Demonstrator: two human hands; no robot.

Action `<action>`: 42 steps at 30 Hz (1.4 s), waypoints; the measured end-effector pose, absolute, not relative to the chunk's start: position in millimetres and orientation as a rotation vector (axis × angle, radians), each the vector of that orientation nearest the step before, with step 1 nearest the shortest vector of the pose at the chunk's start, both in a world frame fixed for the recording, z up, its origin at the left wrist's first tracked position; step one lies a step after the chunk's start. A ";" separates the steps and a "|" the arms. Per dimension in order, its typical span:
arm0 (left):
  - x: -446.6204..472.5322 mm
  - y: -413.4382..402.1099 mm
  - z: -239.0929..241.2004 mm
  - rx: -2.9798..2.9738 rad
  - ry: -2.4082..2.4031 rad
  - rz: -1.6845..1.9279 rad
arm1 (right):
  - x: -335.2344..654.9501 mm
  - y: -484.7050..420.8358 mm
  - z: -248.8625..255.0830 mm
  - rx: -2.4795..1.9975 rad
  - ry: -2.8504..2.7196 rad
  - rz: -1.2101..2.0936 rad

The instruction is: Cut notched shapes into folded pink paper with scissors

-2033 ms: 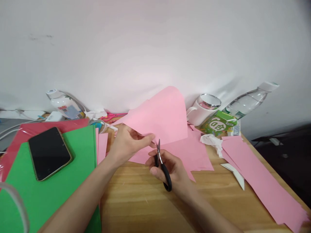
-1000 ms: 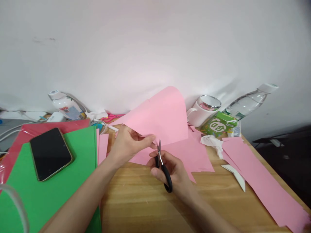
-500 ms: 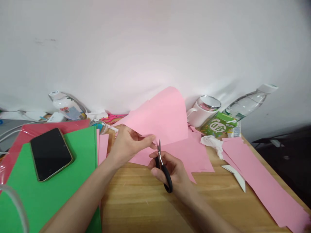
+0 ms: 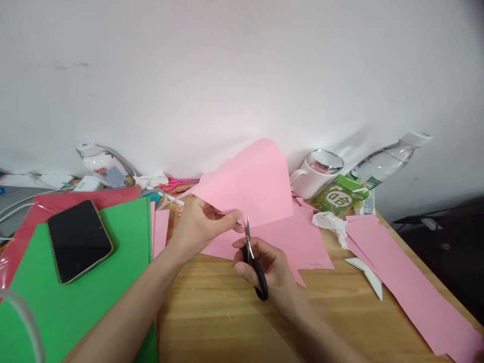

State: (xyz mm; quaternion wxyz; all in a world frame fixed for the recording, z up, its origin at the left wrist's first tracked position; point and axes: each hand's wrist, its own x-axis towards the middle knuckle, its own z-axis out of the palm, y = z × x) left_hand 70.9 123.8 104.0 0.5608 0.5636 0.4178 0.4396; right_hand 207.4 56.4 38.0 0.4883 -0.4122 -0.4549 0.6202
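A raised, curved sheet of pink paper point(image 4: 251, 181) is pinched along its lower edge by my left hand point(image 4: 202, 227), thumb on top. My right hand point(image 4: 270, 262) grips black-handled scissors point(image 4: 258, 269), fingers in the loops. The blades point up and away and meet the paper's near edge just right of my left thumb. Whether they are fully closed I cannot make out. Beneath the raised sheet, more pink paper point(image 4: 306, 247) lies flat on the wooden table point(image 4: 212, 312).
At left, a phone point(image 4: 80, 241) rests on green paper point(image 4: 124, 282). Behind stand a white bottle point(image 4: 104, 164) and pink scissors point(image 4: 176, 183). To the right are a mug point(image 4: 312, 176), a green box point(image 4: 340, 194), a leaning clear bottle point(image 4: 389, 159), crumpled tissue point(image 4: 333, 224) and pink strips point(image 4: 408, 282).
The top of the raised pink paper has sunk slightly. Both hands and the scissors stay almost where they were.
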 end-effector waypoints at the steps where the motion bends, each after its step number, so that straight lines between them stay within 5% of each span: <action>1: 70.8 123.8 103.9 1.331 0.976 1.037 | 207.4 56.3 37.8 -1.008 -1.102 1.507; 42: 74.6 121.0 102.0 1.359 0.924 0.975 | 205.9 56.3 37.6 -1.072 -1.125 1.450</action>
